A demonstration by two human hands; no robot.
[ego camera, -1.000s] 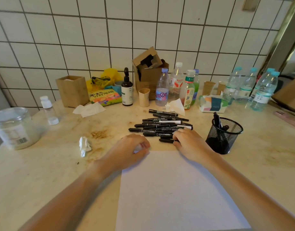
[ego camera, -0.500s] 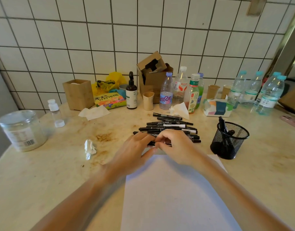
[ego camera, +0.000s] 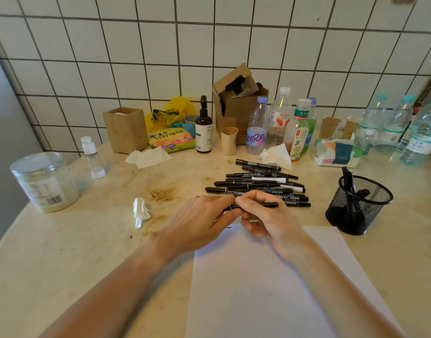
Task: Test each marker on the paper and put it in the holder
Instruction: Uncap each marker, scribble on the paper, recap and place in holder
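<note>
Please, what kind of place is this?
Probably a corner table in a home or small workroom, not a tidy office: a white tiled wall behind a stained table, with water bottles, a tissue pack and a cardboard box standing about.

Black marker (ego camera: 263,204): held level by left hand (ego camera: 200,225) and right hand (ego camera: 265,215) above paper (ego camera: 270,289). Marker pile (ego camera: 260,185) behind paper; mesh holder (ego camera: 359,206) right of paper.

Both forearms reach in from the near edge of the surface, meeting at its middle. The left hand (ego camera: 200,223) and right hand (ego camera: 265,215) touch, fingers (ego camera: 252,201) curled, jointly pinching one marker (ego camera: 268,204).
</note>
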